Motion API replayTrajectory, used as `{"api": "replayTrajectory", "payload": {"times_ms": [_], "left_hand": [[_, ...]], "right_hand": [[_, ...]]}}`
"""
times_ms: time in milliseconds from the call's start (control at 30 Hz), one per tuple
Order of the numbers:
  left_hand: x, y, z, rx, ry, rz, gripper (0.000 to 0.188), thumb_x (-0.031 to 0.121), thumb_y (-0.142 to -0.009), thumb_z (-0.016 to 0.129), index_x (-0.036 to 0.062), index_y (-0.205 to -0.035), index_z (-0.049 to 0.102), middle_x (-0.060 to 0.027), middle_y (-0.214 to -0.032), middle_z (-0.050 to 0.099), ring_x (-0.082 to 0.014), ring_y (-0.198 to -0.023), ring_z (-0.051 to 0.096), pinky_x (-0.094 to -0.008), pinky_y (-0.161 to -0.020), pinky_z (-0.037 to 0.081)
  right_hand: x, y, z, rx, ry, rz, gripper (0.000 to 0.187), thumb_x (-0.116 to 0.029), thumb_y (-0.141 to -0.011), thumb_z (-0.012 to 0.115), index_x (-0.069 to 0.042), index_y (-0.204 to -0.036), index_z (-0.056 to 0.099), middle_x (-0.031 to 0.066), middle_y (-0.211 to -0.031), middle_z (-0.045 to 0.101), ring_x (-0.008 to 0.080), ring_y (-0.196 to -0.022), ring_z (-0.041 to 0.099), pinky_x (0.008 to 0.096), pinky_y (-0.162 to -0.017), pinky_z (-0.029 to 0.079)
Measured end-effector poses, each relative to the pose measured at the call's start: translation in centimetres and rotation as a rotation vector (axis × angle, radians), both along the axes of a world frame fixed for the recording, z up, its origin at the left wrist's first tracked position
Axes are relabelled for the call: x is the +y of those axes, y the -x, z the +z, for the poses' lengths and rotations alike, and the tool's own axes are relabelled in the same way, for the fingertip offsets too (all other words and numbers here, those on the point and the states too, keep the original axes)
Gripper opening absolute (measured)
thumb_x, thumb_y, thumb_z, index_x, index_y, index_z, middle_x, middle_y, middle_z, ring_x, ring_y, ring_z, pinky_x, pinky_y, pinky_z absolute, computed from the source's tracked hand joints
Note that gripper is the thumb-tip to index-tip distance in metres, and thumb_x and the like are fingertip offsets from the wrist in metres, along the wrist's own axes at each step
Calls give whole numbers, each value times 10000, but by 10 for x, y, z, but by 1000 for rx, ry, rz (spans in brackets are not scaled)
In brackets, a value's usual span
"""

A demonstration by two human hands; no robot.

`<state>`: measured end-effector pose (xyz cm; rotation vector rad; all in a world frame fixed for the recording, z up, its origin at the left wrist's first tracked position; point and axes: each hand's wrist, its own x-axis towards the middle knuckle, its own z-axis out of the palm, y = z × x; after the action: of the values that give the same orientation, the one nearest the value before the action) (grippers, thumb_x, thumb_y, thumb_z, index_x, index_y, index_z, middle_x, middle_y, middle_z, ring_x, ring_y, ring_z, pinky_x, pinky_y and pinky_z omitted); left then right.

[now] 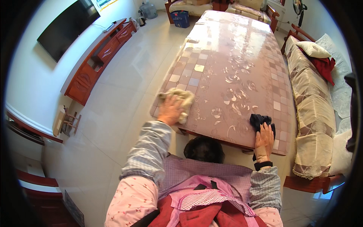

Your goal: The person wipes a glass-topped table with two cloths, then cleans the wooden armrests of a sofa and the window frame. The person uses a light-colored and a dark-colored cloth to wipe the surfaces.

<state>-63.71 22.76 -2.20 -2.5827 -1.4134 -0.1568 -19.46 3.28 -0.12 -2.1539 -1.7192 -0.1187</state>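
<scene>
My left hand [170, 109] presses a pale yellow cloth [181, 97] onto the near left corner of a long table [227, 125], its fingers bent over the crumpled fabric. At the near right of the same tabletop, my right hand [264, 138] holds a bunched black cloth [260, 120] under its fingers; part of that cloth is hidden by the hand. The table's glossy cover has a brownish-pink middle with shiny flower shapes and checkered borders. Both forearms reach forward in grey checked sleeve covers.
A dark round object [204, 149] is just below the table's near edge; its kind is unclear. A covered sofa [312, 125] runs along the right side. On the left are a wooden TV cabinet [94, 62] and a small wooden stool [71, 122]. A blue box [180, 19] stands at the far end.
</scene>
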Motion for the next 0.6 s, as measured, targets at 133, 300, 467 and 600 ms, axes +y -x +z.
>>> {"api": "replayTrajectory", "payload": {"times_ms": [133, 300, 467, 600], "left_hand": [[39, 64, 1, -173, 356, 268, 594, 414, -1049, 439, 108, -1557, 401, -188, -1625, 334, -382, -1543, 189, -556, -1250, 125], [92, 6, 12, -141, 480, 541, 651, 427, -1068, 363, 86, -1611, 251, -197, -1684, 169, -412, -1552, 142, -477, -1269, 113], [95, -111, 27, -76, 534, 143, 678, 403, -1082, 292, -15, -1604, 187, -244, -1676, 148, -399, -1567, 77, -491, -1276, 55], [53, -105, 51, -92, 561, -88, 684, 372, -1062, 417, 17, -1610, 210, -209, -1671, 210, -409, -1560, 118, -463, -1275, 137]], "right_hand": [[0, 2, -3, 3, -19, -8, 422, -210, -982, 586, -115, -1393, 579, 72, -1515, 508, 309, -1462, 383, 472, -1225, 274], [1, 4, -2, -20, -26, -20, 448, -189, -954, 613, -119, -1394, 573, 71, -1504, 514, 326, -1453, 390, 490, -1216, 283], [1, 4, 3, -23, -26, -7, 448, -181, -946, 606, -104, -1385, 573, 84, -1493, 520, 337, -1441, 400, 489, -1210, 290], [-1, 4, 3, 1, -23, 6, 454, -172, -939, 601, -87, -1385, 570, 102, -1493, 518, 345, -1440, 401, 496, -1213, 281]]}}
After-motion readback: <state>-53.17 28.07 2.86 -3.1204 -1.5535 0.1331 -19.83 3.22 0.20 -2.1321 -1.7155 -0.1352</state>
